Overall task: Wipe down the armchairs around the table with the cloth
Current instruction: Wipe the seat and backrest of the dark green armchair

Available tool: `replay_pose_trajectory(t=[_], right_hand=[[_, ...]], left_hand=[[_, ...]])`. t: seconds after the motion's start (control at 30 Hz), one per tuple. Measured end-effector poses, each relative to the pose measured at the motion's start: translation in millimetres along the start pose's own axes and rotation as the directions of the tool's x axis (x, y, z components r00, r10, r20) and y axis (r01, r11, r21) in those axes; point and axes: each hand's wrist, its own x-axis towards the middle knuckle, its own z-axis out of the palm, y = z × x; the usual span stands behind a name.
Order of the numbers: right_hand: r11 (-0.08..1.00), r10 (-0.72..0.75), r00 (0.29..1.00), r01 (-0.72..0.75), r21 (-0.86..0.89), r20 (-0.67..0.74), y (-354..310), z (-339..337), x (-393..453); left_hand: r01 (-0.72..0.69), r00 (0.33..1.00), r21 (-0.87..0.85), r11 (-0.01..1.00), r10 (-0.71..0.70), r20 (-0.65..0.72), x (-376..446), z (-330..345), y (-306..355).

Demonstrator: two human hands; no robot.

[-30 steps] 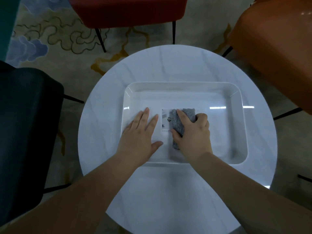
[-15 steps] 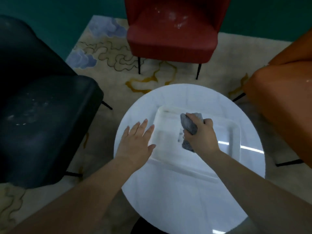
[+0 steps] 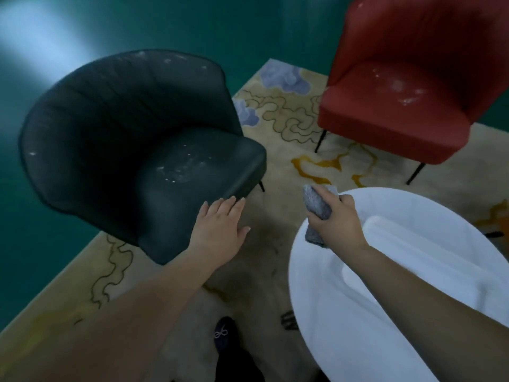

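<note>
A dark green armchair (image 3: 132, 139) stands at the left, with white dusty specks on its seat and backrest. A red armchair (image 3: 407, 86) stands at the upper right, also smeared white on the seat. My right hand (image 3: 337, 219) grips a folded grey cloth (image 3: 316, 205) in the air over the left rim of the round white table (image 3: 344, 312). My left hand (image 3: 220, 227) is flat with straight fingers, hovering at the front corner of the dark armchair's seat; I cannot tell if it touches.
A white tray (image 3: 413, 260) sits on the table under my right forearm. A beige patterned rug (image 3: 289, 139) covers the floor between the chairs. My dark shoe (image 3: 224, 333) shows at the bottom. Dark green wall behind the chairs.
My view swung left toward the dark armchair. My right hand lifted the cloth out of the tray to the table's left rim. My left hand left the table and moved to the dark chair's seat corner.
</note>
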Motion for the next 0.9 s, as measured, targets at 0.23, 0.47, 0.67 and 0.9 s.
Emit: replay_pose_trajectory(t=[0.23, 0.47, 0.67, 0.9], right_hand=[[0.992, -0.063, 0.998, 0.065, -0.105, 0.017, -80, 93, 40], [0.981, -0.144, 0.986, 0.153, -0.120, 0.086, -140, 165, 89], [0.962, -0.182, 0.959, 0.220, -0.164, 0.215, -178, 210, 155], [0.943, -0.245, 0.886, 0.312, -0.115, 0.393, -206, 262, 266]], left_hand=[[0.137, 0.990, -0.031, 0.990, -0.136, 0.035, 12, -3, -135], [0.255, 0.966, -0.066, 0.965, -0.251, 0.055, 30, 1, -214], [0.369, 0.929, -0.104, 0.924, -0.361, 0.089, 64, 14, -258], [0.532, 0.846, -0.165, 0.830, -0.520, 0.116, 147, 24, -290]])
